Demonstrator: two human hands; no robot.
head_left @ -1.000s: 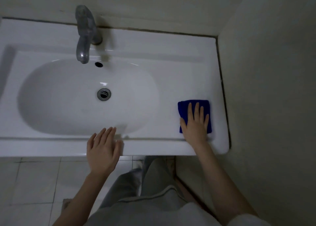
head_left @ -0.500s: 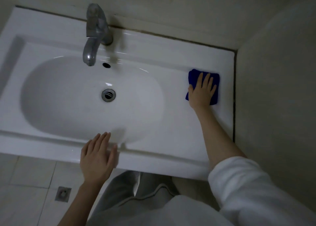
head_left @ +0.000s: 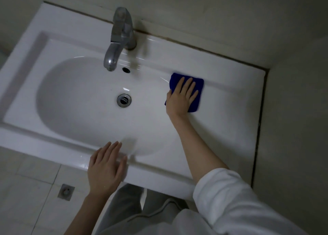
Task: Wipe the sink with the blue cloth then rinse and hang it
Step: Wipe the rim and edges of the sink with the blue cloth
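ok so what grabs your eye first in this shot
The blue cloth, vivid against the white sink, lies flat under the right hand at the basin's right edge. Next comes the chrome faucet at the back, spout over the basin. The left hand lies open at the front rim.

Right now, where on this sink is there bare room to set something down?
Widest bare patch: the sink deck between the blue cloth and the right wall, running to the front edge. Also the back ledge left of the faucet. Crowded: beside the basin, where the right hand presses the cloth, and the front rim under the left hand.
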